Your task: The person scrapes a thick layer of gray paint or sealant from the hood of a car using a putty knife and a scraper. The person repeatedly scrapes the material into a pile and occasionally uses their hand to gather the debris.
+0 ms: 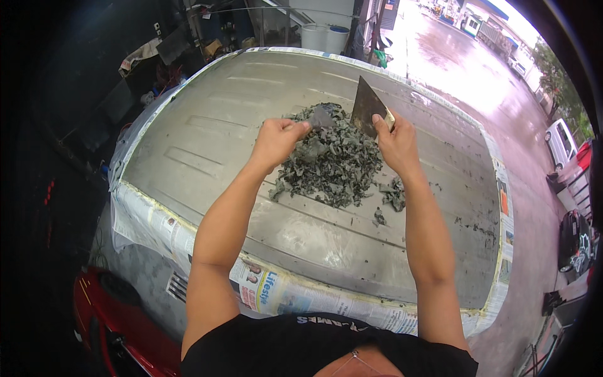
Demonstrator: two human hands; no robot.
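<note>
My right hand (398, 143) grips a flat metal scraper (367, 105) by its pale edge, blade tilted upward with the thumb pressed on its face. In my left hand (276, 142), thumb and fingers pinch a thin grey flake of peeled paint (321, 117). Both hands are above a heap of dark grey paint scraps (333, 164), which lies in the middle of a vehicle's bare, greyish roof (207, 141). A smaller clump of scraps (394, 193) sits right of the heap, below my right forearm.
Taped newspaper (295, 290) borders the roof, and plastic sheeting (129, 220) hangs at the left. A red car (119, 327) stands at lower left. White buckets (325, 39) are beyond the far edge. Wet pavement (440, 44) stretches off at right, with a white van (561, 143).
</note>
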